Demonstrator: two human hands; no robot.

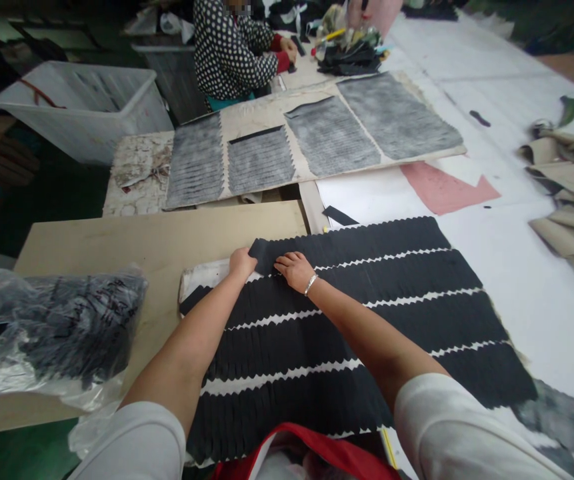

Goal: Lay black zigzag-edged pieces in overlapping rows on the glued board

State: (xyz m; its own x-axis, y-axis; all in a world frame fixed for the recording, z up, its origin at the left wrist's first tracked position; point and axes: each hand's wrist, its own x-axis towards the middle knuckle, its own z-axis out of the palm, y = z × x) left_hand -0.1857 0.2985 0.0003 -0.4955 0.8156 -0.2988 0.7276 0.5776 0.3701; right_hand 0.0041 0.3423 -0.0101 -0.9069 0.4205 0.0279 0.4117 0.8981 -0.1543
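Observation:
Rows of overlapping black strips (pixel 397 280) with pointed ends cover a pale board in front of me. At the far left end of the top row, my left hand (pixel 243 262) is closed on the edge of a black strip (pixel 263 256). My right hand (pixel 295 271), with a bracelet on its wrist, lies palm down on the same row, just right of the left hand. Its fingers are stretched out and touch the strips. One loose black strip (pixel 194 300) lies tilted near the board's left edge, partly behind my left forearm.
A plastic bag of black pieces (pixel 81 327) lies on the tan board (pixel 167 233) at left. Beyond is another panel of greyish strips (pixel 331 133). A person in dotted sleeves (pixel 237 53) works behind it, near a white bin (pixel 87 107). Beige pieces (pixel 571 193) lie at right.

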